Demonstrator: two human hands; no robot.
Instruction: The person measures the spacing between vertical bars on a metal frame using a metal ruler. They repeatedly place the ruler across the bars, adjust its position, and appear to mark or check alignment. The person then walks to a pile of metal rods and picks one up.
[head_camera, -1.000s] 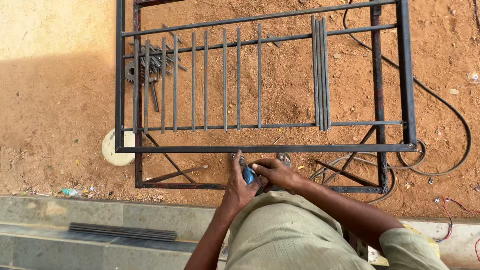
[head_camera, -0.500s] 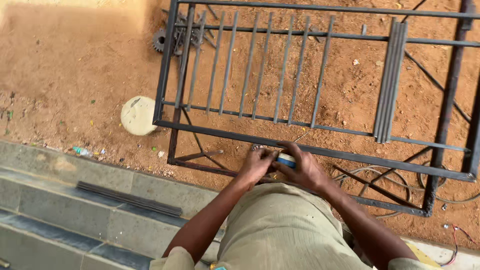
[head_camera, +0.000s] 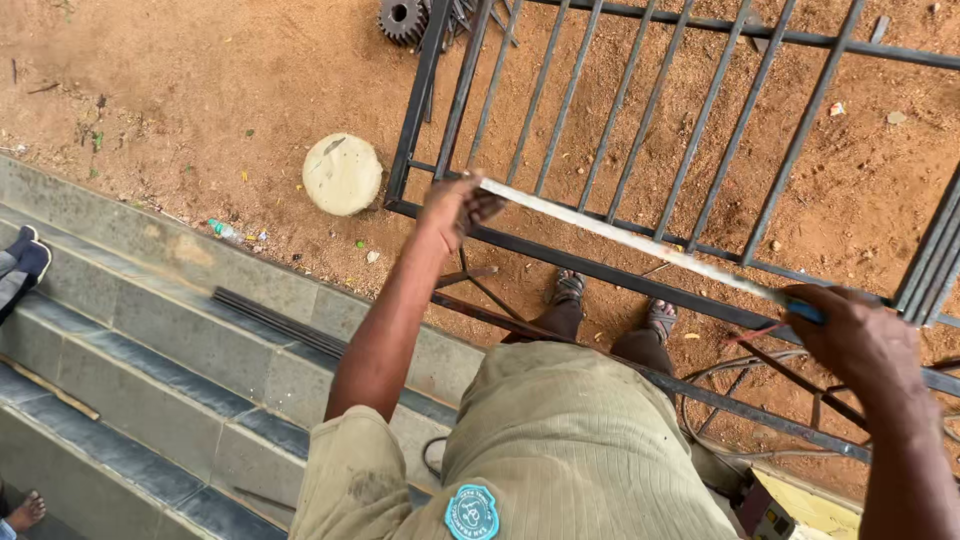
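Head view, looking straight down past a tan ribbed shirt. A tape measure blade (head_camera: 640, 240) is stretched taut between both hands, running from about 10 o'clock to 4 o'clock across the lower rail of a black steel grille frame (head_camera: 420, 100).

Left hand (head_camera: 455, 205): fingers curled, pinching the free end of the blade against the frame's lower-left corner, touching the steel. Right hand (head_camera: 865, 345): closed in a fist around the blue tape case (head_camera: 805, 312), only a sliver of the case showing at its 10 o'clock side; the hand hovers just above the frame's bottom rail.

The frame lies flat on red dirt, its vertical bars running up toward 12 o'clock. A round pale concrete disc (head_camera: 342, 173) sits on the dirt just beside the frame's left upright, at 9 o'clock of the left hand. Toothed gear wheel (head_camera: 402, 18) at the top edge, touching the frame. Sandalled feet (head_camera: 615, 300) stand inside the frame's lower section. Grey stone steps (head_camera: 150, 330) fill the lower left, with a bundle of dark rods (head_camera: 280, 320) lying on the upper step.
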